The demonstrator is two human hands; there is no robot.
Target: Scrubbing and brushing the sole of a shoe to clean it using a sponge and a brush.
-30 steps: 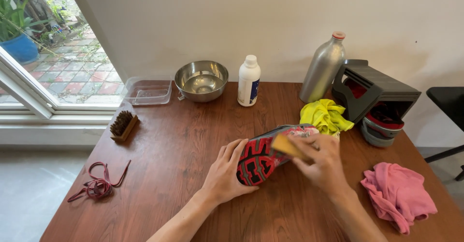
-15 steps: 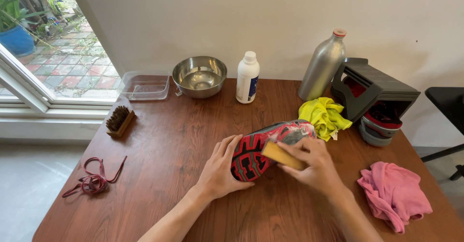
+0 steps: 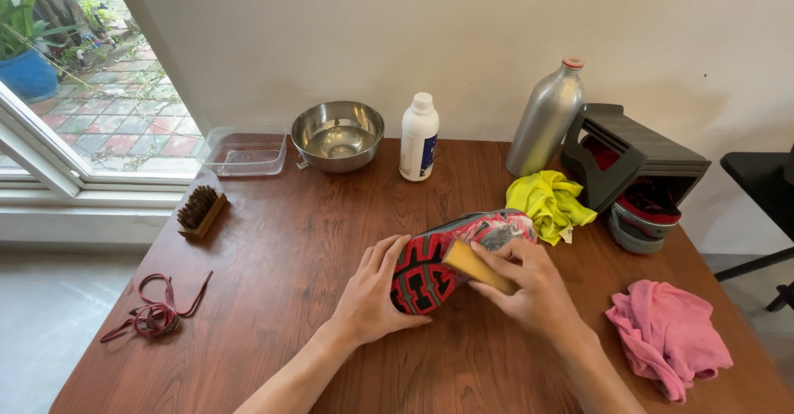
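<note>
Centrally, left hand clasps an upturned red-soled shoe; right hand pinches a tan sponge, seemingly against the sole: brace firmly.

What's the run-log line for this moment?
left hand: steadies sneaker, sole up | right hand: presses yellow sponge on sole | nearby: yellow cloth, pink cloth | surface: wooden table
</note>
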